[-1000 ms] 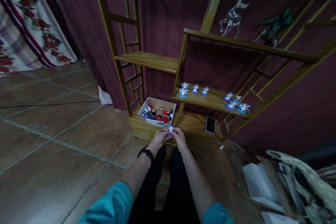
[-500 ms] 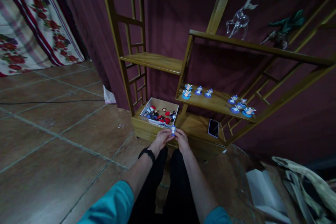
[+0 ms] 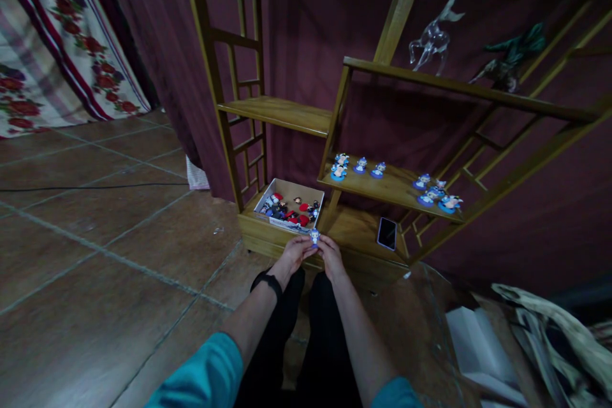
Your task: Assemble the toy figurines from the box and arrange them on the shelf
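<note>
A small blue-and-white figurine [image 3: 314, 237] stands upright between my two hands, just in front of the lowest shelf. My left hand [image 3: 297, 251] grips its left side with closed fingers, and my right hand [image 3: 331, 254] holds the right side. Right behind my hands is an open white box [image 3: 315, 204] with several red, black and blue figurines inside. On the raised shelf [image 3: 396, 190] to the right, similar figurines stand in groups at both ends, among them a blue one [image 3: 378, 169] and a light-blue one [image 3: 339, 171].
A phone [image 3: 387, 233] lies on the lowest shelf, right of the box. Above, a clear glass deer [image 3: 434, 41] and a dark green ornament [image 3: 514, 57] stand on the top shelf. White packaging [image 3: 480, 350] lies on the floor at the right. A cable [image 3: 95, 189] crosses the floor at left.
My view has shifted very slightly, so the shelf unit sits a little further left. Both hands keep the figurine in the same hold.
</note>
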Tool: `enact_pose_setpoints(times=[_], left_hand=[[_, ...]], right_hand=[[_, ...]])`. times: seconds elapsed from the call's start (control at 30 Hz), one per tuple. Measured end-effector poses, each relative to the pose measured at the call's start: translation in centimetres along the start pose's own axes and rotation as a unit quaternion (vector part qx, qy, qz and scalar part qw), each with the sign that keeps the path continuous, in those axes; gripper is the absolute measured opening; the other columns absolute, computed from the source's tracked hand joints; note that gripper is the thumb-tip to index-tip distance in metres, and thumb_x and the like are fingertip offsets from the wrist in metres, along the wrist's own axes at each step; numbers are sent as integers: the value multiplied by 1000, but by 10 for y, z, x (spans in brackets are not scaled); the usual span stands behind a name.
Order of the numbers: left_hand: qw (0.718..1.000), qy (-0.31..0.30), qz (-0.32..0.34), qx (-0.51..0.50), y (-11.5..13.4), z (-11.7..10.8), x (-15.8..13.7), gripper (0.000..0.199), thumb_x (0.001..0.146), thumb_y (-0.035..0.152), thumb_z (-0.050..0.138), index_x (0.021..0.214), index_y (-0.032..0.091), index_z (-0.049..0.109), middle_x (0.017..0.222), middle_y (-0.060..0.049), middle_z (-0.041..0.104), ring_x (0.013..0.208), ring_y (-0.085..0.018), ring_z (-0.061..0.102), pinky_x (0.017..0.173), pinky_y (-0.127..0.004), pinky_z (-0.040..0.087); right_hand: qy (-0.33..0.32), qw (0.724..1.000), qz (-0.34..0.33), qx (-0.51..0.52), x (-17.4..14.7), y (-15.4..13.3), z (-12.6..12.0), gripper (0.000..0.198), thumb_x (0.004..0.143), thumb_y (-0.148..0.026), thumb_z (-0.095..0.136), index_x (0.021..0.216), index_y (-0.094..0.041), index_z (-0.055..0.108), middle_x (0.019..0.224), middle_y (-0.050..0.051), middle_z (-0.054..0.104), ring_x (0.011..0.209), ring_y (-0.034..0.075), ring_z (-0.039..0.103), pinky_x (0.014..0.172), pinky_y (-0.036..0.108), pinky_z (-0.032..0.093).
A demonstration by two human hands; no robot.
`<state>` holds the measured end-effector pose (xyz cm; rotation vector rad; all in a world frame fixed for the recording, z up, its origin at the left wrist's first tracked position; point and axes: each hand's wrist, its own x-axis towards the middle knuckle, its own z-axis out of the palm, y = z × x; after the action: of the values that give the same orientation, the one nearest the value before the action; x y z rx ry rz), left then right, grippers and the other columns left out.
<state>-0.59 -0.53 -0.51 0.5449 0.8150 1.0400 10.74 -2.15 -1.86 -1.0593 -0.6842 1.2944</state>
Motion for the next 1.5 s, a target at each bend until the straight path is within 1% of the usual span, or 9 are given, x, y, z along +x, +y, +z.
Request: enact_pose_setpoints(times=[0.17,0.33,0.5,0.67,0.83,0.93,1.13,1.37,1.5], left_hand=[[1000,10,9,0,-3,-1,0,14,65,2,66,75,10,59,70,-8,67,63,-14,64,67,-28,54],[999,28,17,-9,-5,-1,2,23,62,1,68,81,10,58,72,-8,67,64,-15,65,68,-31,54],[1000,18,5,1,-4,-1,2,20,62,3,69,79,8,60,73,-9,67,64,-16,65,67,-29,54],[999,25,20,4,-5,1,0,19,60,4,71,75,9,60,70,-8,67,63,-16,65,66,-29,55],[999,23,33,5,-6,1,0,21,61,0,68,78,10,59,69,-7,67,63,-15,65,65,-28,54],[1000,12,25,-1,-5,1,0,22,63,-1,66,81,10,60,74,-8,68,66,-15,65,67,-28,54],[1000,-4,6,-6,-4,-1,1,19,66,0,64,83,9,62,78,-10,68,69,-16,66,71,-29,54],[1000,10,14,-18,-4,-1,1,21,63,1,68,82,10,63,74,-8,68,70,-15,65,72,-29,53],[999,11,24,-22,-3,-1,1,21,61,1,69,80,10,64,73,-7,68,69,-15,65,72,-29,53]], right_hand=[[-21,1000,-17,-15,-1,0,0,31,57,-30,67,86,-19,66,90,2,68,83,18,61,69,27,47],[-16,999,-26,-11,-4,-1,0,32,58,-30,67,88,-19,66,89,2,68,82,18,61,70,28,47],[-23,999,-37,-10,-7,-4,0,31,59,-31,67,88,-19,65,91,3,68,82,18,61,70,28,47],[-20,999,-35,-26,-6,-4,-1,32,58,-32,68,87,-19,65,88,3,68,80,18,61,69,28,47],[-19,999,-44,-25,-3,-1,-3,29,59,-30,67,86,-19,64,87,2,68,82,18,60,74,29,46],[-28,998,-48,-13,-1,0,-4,31,59,-29,66,88,-19,63,91,2,68,85,18,60,78,31,46],[-21,998,-50,-15,0,1,-4,30,61,-30,65,89,-19,62,92,3,68,87,18,60,78,31,46],[-30,998,-58,-9,-5,-3,1,30,64,-30,63,92,-20,61,93,2,67,89,17,60,81,31,45],[-27,996,-75,-35,-6,-3,0,31,64,-30,63,93,-20,60,93,2,67,89,18,60,82,32,45]])
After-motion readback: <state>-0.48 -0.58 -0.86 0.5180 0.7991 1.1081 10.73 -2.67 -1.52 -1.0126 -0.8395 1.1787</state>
